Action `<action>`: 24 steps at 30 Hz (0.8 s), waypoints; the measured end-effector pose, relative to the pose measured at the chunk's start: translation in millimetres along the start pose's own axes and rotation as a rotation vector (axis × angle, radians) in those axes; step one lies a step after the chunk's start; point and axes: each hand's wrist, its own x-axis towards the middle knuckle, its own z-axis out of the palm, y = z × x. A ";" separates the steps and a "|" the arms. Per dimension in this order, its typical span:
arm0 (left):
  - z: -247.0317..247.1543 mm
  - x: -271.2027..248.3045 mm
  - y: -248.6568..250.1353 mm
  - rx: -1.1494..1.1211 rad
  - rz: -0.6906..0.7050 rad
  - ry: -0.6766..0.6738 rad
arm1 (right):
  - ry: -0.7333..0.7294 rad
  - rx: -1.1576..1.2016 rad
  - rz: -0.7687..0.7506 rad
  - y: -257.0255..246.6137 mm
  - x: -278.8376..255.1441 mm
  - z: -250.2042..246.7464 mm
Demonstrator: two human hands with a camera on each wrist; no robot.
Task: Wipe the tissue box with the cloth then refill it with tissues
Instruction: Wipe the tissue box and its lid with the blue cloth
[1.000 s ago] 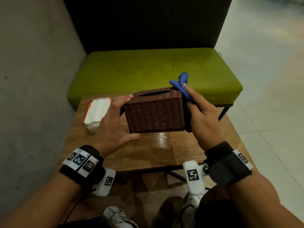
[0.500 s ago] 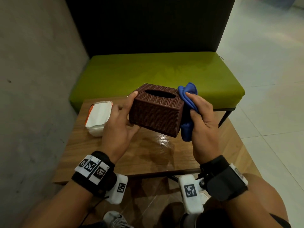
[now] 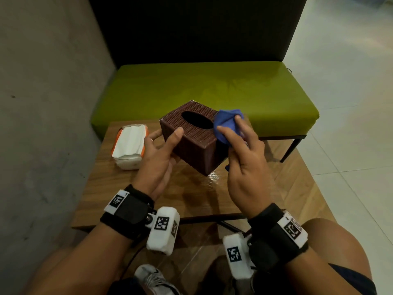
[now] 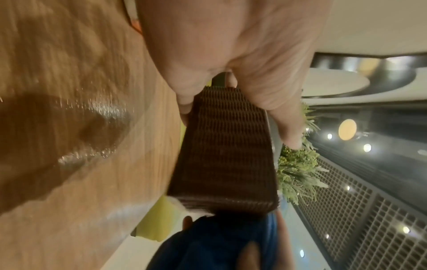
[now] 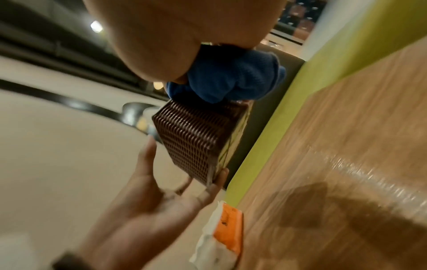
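Note:
A brown wicker tissue box (image 3: 191, 139) is tilted above the wooden table (image 3: 127, 188), its oval opening facing up towards me. My left hand (image 3: 168, 143) grips its left end, thumb on the top edge, fingers behind. My right hand (image 3: 232, 129) holds a bunched blue cloth (image 3: 223, 121) pressed on the box's top right corner. In the left wrist view the box (image 4: 224, 149) runs away from my left hand (image 4: 233, 95) to the cloth (image 4: 212, 243). The right wrist view shows the cloth (image 5: 231, 78) on the box (image 5: 191, 144). A white and orange tissue pack (image 3: 129, 145) lies on the table's left.
A green cushioned bench (image 3: 202, 88) with a dark backrest stands just beyond the table. A grey concrete wall (image 3: 42, 124) runs along the left. Pale tiled floor (image 3: 350, 103) lies to the right. My knee and a shoe show below the table's near edge.
The box has turned and tipped, so its top opening now faces me. The cloth has slid from the box's right side up onto its top right corner.

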 end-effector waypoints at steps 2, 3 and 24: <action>1.1 3.9 2.9 0.011 -0.009 -0.007 | -0.028 -0.152 -0.090 -2.8 -6.4 -0.5; 0.9 5.1 4.1 0.036 -0.016 -0.009 | -0.048 -0.212 -0.131 -4.0 -9.7 0.2; 0.5 8.3 4.8 0.138 -0.115 0.059 | -0.032 -0.378 -0.261 -19.3 -1.0 -2.3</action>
